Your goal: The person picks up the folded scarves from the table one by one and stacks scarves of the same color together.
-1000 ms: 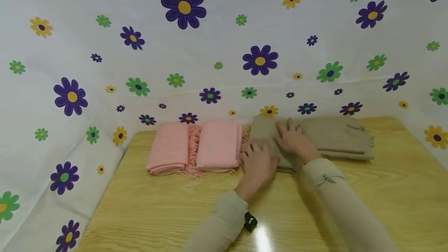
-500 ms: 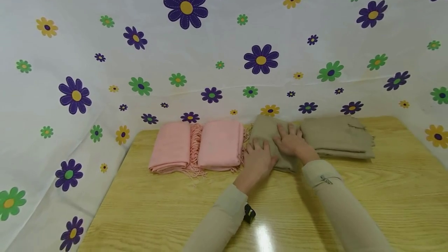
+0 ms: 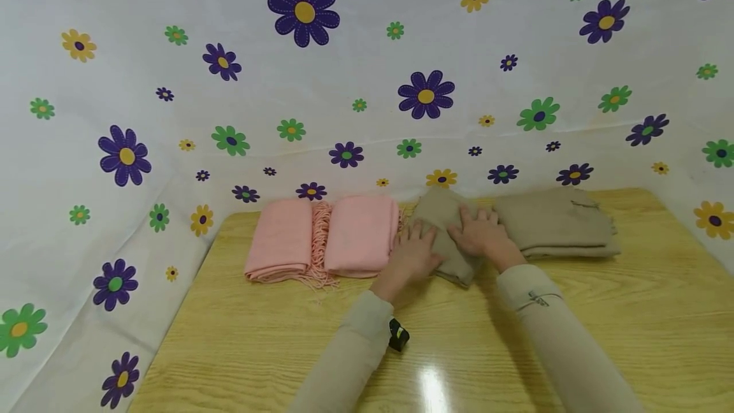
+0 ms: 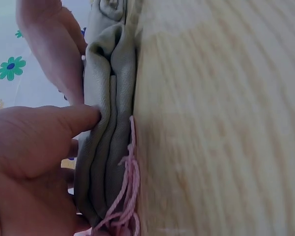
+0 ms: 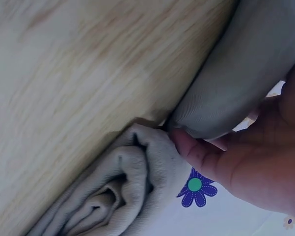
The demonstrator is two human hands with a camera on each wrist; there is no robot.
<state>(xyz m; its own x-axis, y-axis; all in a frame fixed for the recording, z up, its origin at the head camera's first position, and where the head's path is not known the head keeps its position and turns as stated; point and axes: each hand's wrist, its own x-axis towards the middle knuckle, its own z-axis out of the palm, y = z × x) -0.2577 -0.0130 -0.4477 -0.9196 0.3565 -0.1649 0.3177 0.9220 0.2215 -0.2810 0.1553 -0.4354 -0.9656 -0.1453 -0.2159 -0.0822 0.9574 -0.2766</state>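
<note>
We observe the left hand (image 3: pixel 408 261) and right hand (image 3: pixel 483 236) apart, fingers spread on a folded khaki shawl (image 3: pixel 443 234). This likely steadies its soft layers.

The middle cloth (image 3: pixel 445 239), beneath the left hand (image 3: pixel 408 257) and right hand (image 3: pixel 484 238), presents as woven textile, matt, with a fine ribbed weave and soft folds. The right cloth (image 3: pixel 553 225), beyond the right hand, is of like matt weave. Pink cloths (image 3: pixel 360 234), left of the left hand: textile, dull, smooth-faced; fringe (image 3: pixel 321 234) of twisted yarn, rough. Table (image 3: pixel 258 343), beneath the hands: wood-grained, smooth, glossy finish plainest between the sleeves (image 3: pixel 350 346), themselves matt cloth. Sheet (image 3: pixel 367 62), behind the hands: smooth, lightly creased, low sheen.
</note>
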